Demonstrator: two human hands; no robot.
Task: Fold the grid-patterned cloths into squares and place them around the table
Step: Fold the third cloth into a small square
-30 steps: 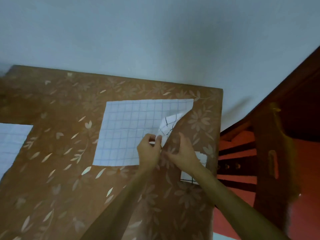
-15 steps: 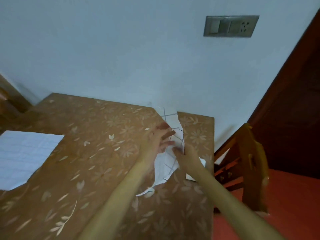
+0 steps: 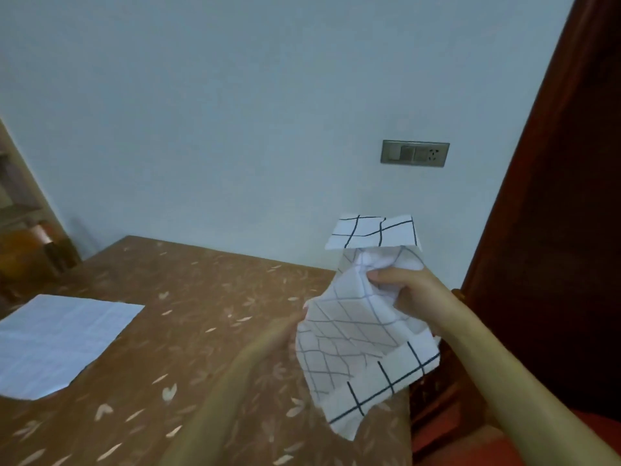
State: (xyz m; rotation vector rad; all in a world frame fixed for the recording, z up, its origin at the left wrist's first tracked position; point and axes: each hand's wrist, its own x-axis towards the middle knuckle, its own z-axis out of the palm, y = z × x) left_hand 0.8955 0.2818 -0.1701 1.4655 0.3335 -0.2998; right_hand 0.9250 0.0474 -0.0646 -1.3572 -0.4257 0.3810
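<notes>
- Head view: a person is standing at the right end of a table (image 3: 201, 297) w/ a brown floral cover, holding a crumpled grid-patterned cloth (image 3: 356, 331) up in the air, above the table's right edge.
- Step in hand, as a judgement: opening the cloth out so it can be folded into a square. To do it well, each hand should be finding a corner, pulling the cloth taut to shake out the bunching, then lining up edges along the printed grid before creasing. Laying it flat on the table first would prob. be giving a cleaner fold than working mid-air.
- Right hand (image 3: 413, 294) is gripping a bunched wad near the cloth's upper part, fingers curled around the fabric, thumb side facing the camera.
- Left hand (image 3: 279, 334) is meeting the cloth's left edge, fingers going behind the fabric; it appears to be holding that edge, but how tightly can't be told since the cloth is hiding the fingertips.
- The hands are sitting near each other, w/ the cloth between them; a flap is sticking up above the right hand and the rest is hanging down, creased and partly doubled over.
- A second grid cloth (image 3: 60, 341) is lying flat, already folded, at the table's left side, well apart from the hands.
- Risk, as a judgement: gripping a wad rather than corners could be leaving the square lopsided.
</notes>
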